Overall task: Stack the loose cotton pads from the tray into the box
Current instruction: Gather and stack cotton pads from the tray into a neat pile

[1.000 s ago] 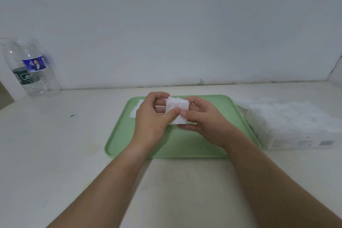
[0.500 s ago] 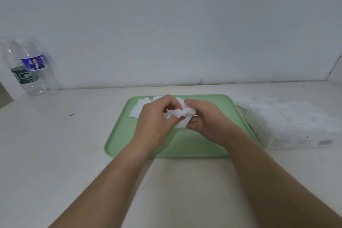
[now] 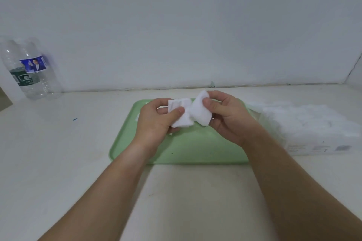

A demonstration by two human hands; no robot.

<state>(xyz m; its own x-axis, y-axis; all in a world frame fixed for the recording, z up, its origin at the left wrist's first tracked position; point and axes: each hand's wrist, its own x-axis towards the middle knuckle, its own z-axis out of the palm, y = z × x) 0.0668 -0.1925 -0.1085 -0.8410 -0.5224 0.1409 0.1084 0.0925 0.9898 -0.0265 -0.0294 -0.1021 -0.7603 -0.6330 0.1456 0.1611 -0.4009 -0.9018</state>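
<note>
Over the far half of the green tray [image 3: 188, 148], both my hands hold white cotton pads. My left hand [image 3: 156, 121] pinches a small sheaf of pads [image 3: 181, 118] between thumb and fingers. My right hand [image 3: 227, 117] pinches another bunch of pads [image 3: 200, 111], tilted up and overlapping the left bunch. A corner of a loose pad [image 3: 137, 118] peeks out on the tray behind my left hand. The white box [image 3: 321, 147], heaped with cotton pads [image 3: 305, 121], stands just right of the tray.
Two clear plastic water bottles [image 3: 29, 70] stand at the far left against the wall. A small blue speck [image 3: 75, 119] lies on the pale table [image 3: 58, 152] left of the tray. The wall runs close behind the tray.
My hands have lifted slightly and drawn apart. The single stack held between them has split into two bunches, one in each hand.
</note>
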